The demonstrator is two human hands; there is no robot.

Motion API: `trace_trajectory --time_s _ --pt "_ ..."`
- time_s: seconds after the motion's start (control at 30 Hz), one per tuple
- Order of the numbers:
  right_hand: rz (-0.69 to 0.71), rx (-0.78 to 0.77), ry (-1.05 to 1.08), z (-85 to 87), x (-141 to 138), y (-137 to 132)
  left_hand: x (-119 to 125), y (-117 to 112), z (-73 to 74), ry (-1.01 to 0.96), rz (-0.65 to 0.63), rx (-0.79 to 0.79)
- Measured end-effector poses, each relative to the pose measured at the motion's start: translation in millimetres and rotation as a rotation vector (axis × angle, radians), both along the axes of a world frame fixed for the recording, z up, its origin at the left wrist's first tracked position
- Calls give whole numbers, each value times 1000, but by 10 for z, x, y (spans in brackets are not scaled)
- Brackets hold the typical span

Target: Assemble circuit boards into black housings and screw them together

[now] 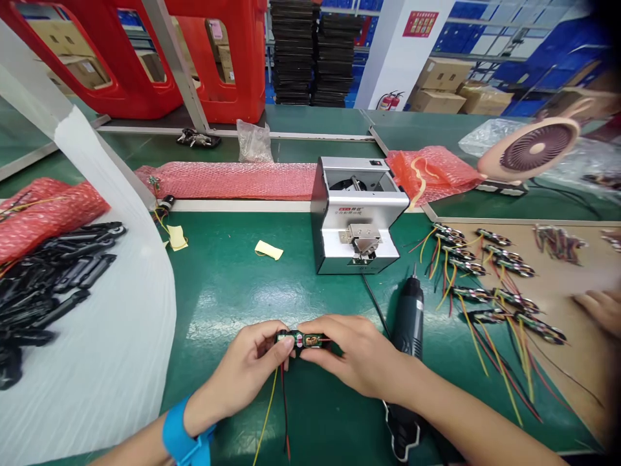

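Between my two hands is a small wired circuit board (310,340) with a copper coil showing on its top. My left hand (252,362) pinches its left end, thumb on top; a blue band circles that wrist. My right hand (349,353) grips the right end between thumb and fingers. Yellow, red and black wires (276,401) hang down from the board's left side. An electric screwdriver (408,317) lies just right of my right hand, partly behind my forearm. Beyond the hands stands a silver screw feeder machine (361,220).
At right, several similar wired boards (509,304) lie on a brown sheet (557,285), near another person's hand (601,309). Black plastic parts (53,278) are piled on white foam (111,362) at left. Pink bubble wrap (242,181) and a fan (531,149) sit farther back.
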State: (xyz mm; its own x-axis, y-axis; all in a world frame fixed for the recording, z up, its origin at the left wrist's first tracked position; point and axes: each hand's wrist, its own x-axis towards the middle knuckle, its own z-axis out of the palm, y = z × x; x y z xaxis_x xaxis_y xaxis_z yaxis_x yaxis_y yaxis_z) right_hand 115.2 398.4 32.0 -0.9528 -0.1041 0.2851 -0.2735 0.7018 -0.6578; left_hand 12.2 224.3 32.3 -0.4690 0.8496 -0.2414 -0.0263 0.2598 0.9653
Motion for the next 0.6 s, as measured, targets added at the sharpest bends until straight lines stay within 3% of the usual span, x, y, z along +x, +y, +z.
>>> trace_trajectory --time_s 0.23,0.43,0.6 --pt "-19 -30 -189 46 -65 48 -52 36 -66 67 -35 -57" --pt "-36 190 -360 138 -93 100 -53 42 -120 587 58 -58" --pt "-61 365 -314 136 -83 66 -46 99 -244 787 -54 26"
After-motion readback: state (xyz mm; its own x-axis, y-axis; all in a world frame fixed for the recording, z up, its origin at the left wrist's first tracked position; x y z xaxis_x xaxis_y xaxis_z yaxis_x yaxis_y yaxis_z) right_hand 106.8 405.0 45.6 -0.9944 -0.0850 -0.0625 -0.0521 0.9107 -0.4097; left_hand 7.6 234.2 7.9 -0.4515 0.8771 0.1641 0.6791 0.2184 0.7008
